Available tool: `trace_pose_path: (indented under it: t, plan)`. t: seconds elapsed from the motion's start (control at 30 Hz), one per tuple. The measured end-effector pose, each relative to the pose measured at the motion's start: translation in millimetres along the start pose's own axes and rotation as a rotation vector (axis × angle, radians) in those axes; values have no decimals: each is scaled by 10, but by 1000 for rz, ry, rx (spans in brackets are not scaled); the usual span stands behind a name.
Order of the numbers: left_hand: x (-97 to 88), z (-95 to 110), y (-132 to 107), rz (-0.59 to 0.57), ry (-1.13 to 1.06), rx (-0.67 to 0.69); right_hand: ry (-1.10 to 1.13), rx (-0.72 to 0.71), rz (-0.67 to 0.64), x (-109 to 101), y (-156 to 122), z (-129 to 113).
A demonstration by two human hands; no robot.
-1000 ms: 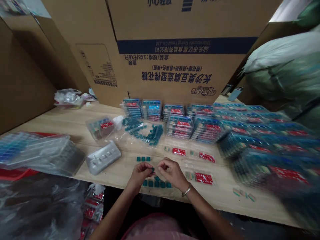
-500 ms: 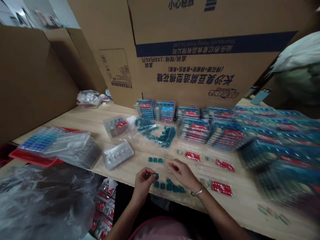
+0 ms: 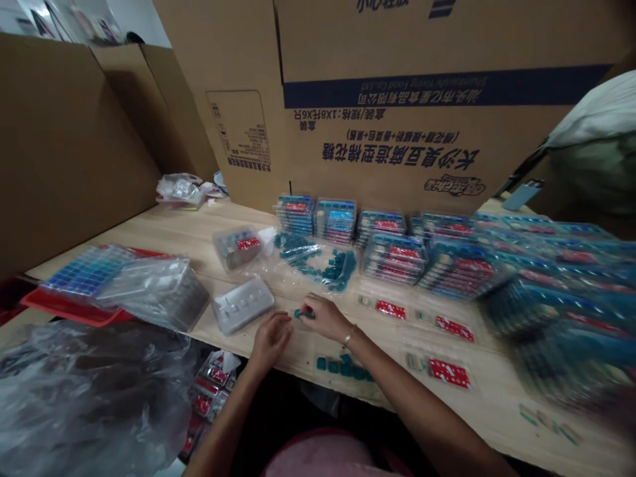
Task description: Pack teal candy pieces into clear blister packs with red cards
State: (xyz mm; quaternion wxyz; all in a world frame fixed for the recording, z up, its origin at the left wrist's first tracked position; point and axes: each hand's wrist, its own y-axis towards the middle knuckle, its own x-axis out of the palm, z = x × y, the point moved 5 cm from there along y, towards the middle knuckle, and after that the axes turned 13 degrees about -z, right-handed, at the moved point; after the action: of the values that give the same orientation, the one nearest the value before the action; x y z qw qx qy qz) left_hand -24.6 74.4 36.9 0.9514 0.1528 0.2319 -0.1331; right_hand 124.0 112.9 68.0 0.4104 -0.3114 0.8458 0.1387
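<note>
**As the right hand [image 3: 325,318] pinches it, a small teal block [image 3: 302,314] sits near the front of the table [image 3: 163,228]**

The right hand presses its fingers together on the block. The left hand [image 3: 271,341] is curled just beside it, but I cannot tell if it touches the block. A small block like this is best held by its sides, firmly but softly, so it won't slip or drop.

A row of blocks [image 3: 342,366] lies close to the table's front edge. A clear bag [image 3: 342,281] holds a heap of teal blocks. A clear box [image 3: 237,248] holds things with a red label. A red tray [image 3: 50,299] holds blue packs, and plastic covers part of them.
</note>
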Motion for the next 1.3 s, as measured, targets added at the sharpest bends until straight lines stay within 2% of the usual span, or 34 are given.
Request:
trace_pose_path:
  t: [0.07, 0.13, 0.2, 0.3, 0.37, 0.43, 0.47, 0.53, 0.6, 0.67, 0.73, 0.8, 0.93, 1.03, 1.1, 1.3]
  plan:
    - [16, -97, 50, -66, 153, 50, -190, -16, -56, 7, 196, 14]
    - [55, -153, 77, -101, 239, 74, -223, -21, -105, 38, 313, 36]
    - [85, -165, 92, -113, 293, 85, -251, -11, -134, 46, 303, 48]
    - [88, -151, 99, -129, 290, 83, -288, 9, -119, -49, 17, 40]
    - [65, -105, 72, -93, 305, 102, -293, 37, -95, -147, -302, 24]
    - [79, -13, 0, -62, 334, 127, -279, 108, -131, -181, -632, 25]
    - [119, 48, -51, -73, 336, 140, -271, 155, -173, -163, -774, 34]
    - [278, 182, -168, -177, 311, 168, -280, 240, -255, -85, -976, 64]
    - [479, 307, -282, -294, 295, 194, -293, 280, -291, -9, -1057, 106]
    - [635, 382, -351, -342, 298, 180, -274, 288, -277, 27, -1060, 169]
    - [704, 414, -362, -307, 261, 122, -216, 279, -228, 25, -1042, 241]
    - [715, 422, -329, -234, 113, 35, -102, 248, -145, 2, -1029, 288]
    - [742, 368, -205, -58, -518, -249, 272, 113, 55, -11, -985, 232]
    - [756, 314, -148, 93, -939, -453, 398, -26, 125, 44, -879, 94]
    - [690, 285, -146, 142, -1026, -519, 400, -97, 122, 103, -772, 17]
    - [268, 93, -252, 227, -987, -611, 362, -138, 39, 248, -343, -108]
